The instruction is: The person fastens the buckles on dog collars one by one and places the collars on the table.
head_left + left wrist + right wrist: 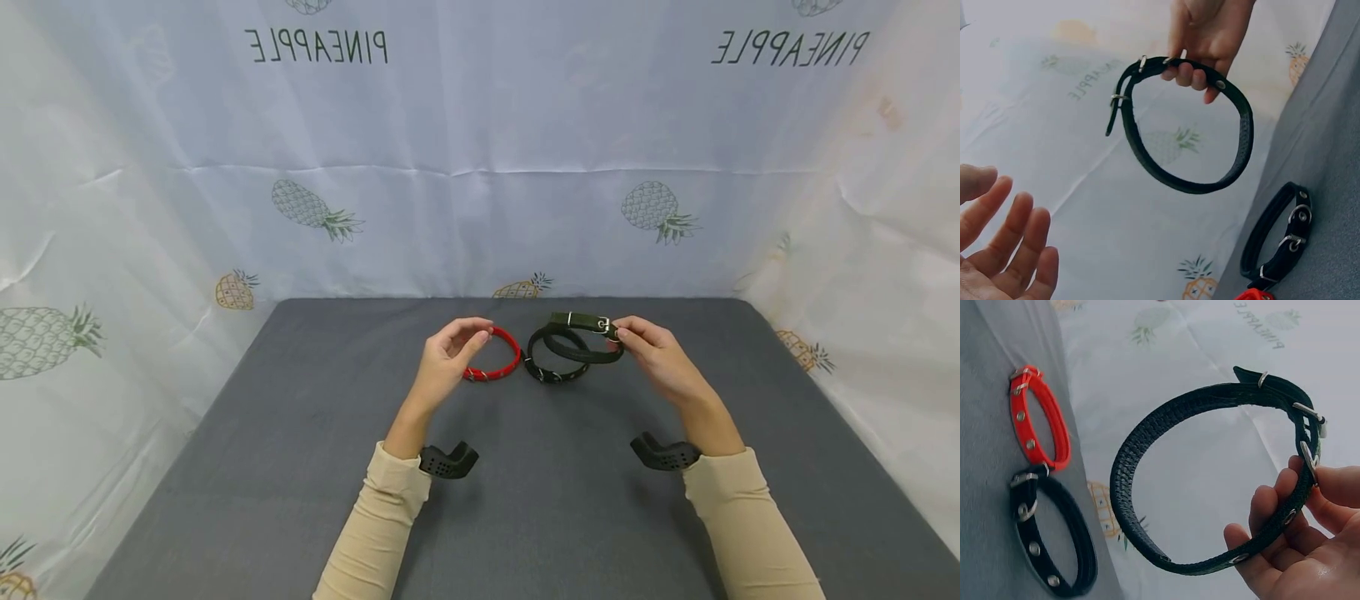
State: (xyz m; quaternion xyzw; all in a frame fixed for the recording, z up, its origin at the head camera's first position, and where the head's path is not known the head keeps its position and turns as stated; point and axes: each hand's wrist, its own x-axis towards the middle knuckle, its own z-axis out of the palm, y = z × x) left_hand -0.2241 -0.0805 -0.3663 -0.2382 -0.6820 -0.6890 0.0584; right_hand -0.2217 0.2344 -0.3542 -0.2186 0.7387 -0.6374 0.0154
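Note:
A dark green buckled collar (585, 357) is held up above the table by my right hand (660, 354). In the right wrist view the thumb and fingers pinch the green collar (1175, 403) near its metal buckle and ring. My left hand (447, 358) is raised with fingers loosely bent and holds nothing; the left wrist view shows that hand (1007, 250) apart from the collar. A red collar (504, 372) lies on the table just beyond the left hand, partly hidden by it. Beside it lies a black collar (551, 375) with metal studs, partly covered by the green one.
The dark grey table (525, 517) reaches a white curtain (480, 233) printed with pineapples at the back. More of this cloth hangs along both sides. Black camera mounts (450, 461) sit on both wrists, below beige sleeves.

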